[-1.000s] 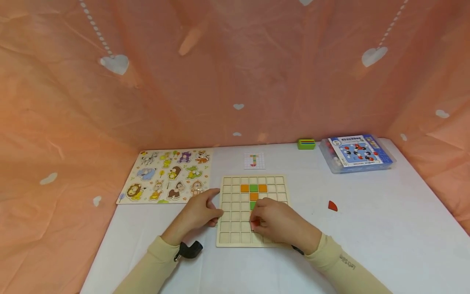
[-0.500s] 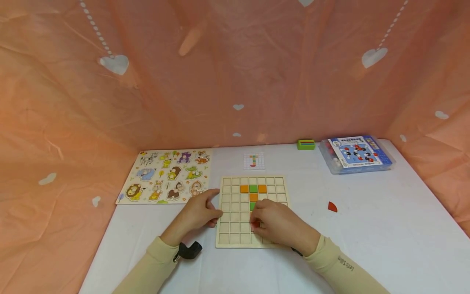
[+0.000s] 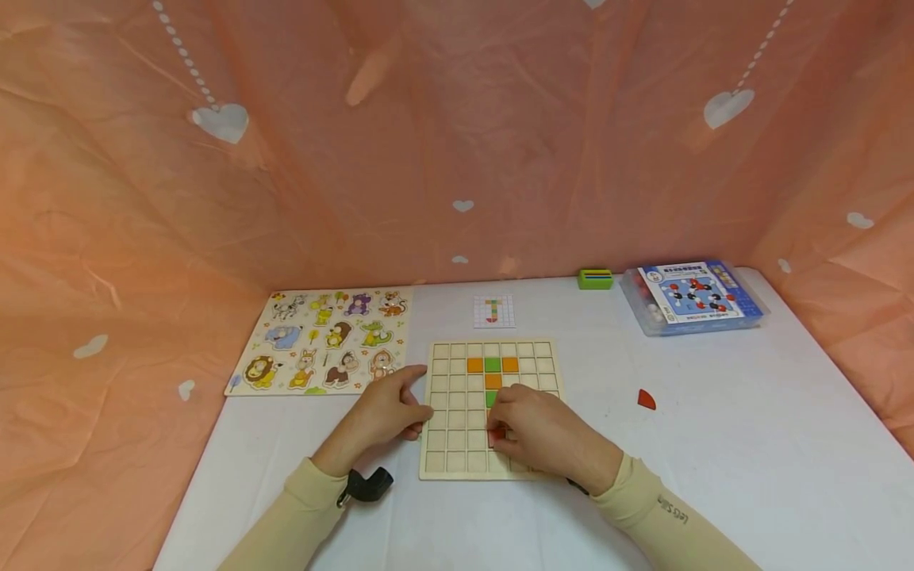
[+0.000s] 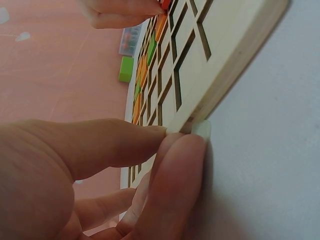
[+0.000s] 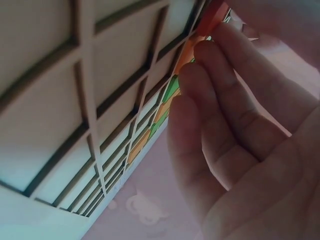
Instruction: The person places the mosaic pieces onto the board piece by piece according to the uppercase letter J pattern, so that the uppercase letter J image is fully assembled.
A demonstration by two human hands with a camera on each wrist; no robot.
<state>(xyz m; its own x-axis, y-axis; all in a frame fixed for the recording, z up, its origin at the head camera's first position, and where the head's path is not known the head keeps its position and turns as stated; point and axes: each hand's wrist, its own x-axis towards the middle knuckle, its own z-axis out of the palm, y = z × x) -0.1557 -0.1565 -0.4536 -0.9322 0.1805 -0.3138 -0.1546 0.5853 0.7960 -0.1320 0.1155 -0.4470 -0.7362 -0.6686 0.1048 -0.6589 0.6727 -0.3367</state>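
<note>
A pale wooden grid board [image 3: 437,461] lies in front of me on the white table. My left hand [image 3: 382,412] grips its left edge; in the left wrist view the thumb [image 4: 125,142] is on top, with a finger at the side. Orange and green square tiles [image 3: 493,365] fill a row near the top and a column below it. Under that column, my right hand [image 3: 546,432] pinches a red piece [image 5: 210,19] at the board's surface. Fingers cover most of the piece, so its full shape is hidden. A red quarter-circle piece [image 3: 646,400] lies apart to the right.
Behind the board lies a small card [image 3: 494,312] printed with a coloured J on a grid. An animal puzzle board [image 3: 321,341] is at the left. A green block [image 3: 596,279] and a clear plastic box [image 3: 696,297] with a molecule picture stand at the back right.
</note>
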